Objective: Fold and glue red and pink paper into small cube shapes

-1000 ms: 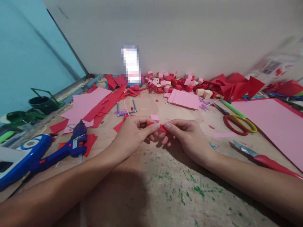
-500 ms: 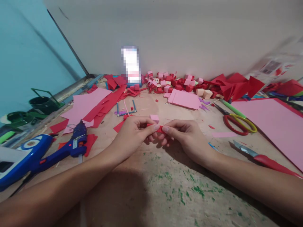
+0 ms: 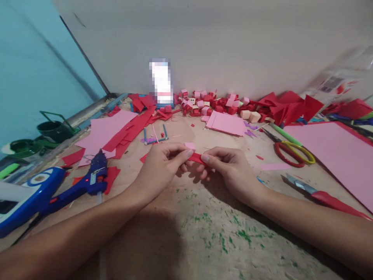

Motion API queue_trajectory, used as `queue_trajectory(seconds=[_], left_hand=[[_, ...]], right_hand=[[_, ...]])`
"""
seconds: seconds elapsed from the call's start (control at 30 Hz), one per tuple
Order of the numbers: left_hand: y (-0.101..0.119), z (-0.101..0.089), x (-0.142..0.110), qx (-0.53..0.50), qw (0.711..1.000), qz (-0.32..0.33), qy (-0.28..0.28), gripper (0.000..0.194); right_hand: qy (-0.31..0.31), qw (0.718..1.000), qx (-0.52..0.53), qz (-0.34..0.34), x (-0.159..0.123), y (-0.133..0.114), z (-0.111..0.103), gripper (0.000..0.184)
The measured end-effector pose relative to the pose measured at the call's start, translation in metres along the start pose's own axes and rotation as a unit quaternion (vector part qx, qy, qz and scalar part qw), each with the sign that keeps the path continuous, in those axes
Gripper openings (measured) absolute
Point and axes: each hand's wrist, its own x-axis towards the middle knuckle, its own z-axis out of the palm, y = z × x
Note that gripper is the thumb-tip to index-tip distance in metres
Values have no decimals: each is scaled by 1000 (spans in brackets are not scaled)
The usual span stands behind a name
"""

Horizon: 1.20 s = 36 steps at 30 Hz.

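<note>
A small red paper strip [image 3: 197, 157] is stretched between my two hands above the table. My left hand [image 3: 170, 159] pinches its left end between thumb and fingers. At the other end, my right hand [image 3: 223, 161] grips it the same way, thumb on top. Just behind the strip sits a small pink paper cube [image 3: 189, 146], partly covered by my left fingers. Some red paper [image 3: 144, 157] shows from behind my left hand.
On the left lie a blue glue gun [image 3: 94, 179] and pink sheets [image 3: 107, 126]. Scissors [image 3: 291, 153] and a red-handled cutter [image 3: 326, 196] rest at right. Along the wall are many red and pink cubes [image 3: 210, 103], a lit phone [image 3: 161, 79] and stacked pink squares [image 3: 225, 123].
My hands have moved slightly apart, so more of the red paper strip shows between them. The surrounding things stay in place; the view has shifted a little.
</note>
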Motion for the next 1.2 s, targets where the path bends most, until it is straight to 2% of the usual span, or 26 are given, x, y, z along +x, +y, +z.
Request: queue_trajectory(seconds=[0.27,0.4,0.5,0.67,0.97,1.2], left_hand=[[-2,0,2,-25,999,-23,15,25],[-2,0,1,-45,998,-19,28,18],[4,0,-1,22,997,31,65,18],[12,-2,-5,135,984,112,35,8],[8,-4,-5,176,969,170,28,11],[1,-6,-4,202,956,213,23,16]], right_hand=[[12,1000,16,15,1,1,-1,24],[20,999,19,20,1,0,0,21],[19,999,31,22,1,0,1,20],[24,998,53,20,2,1,-2,17],[32,996,77,28,3,0,-3,19],[5,996,80,27,3,-1,-3,21]])
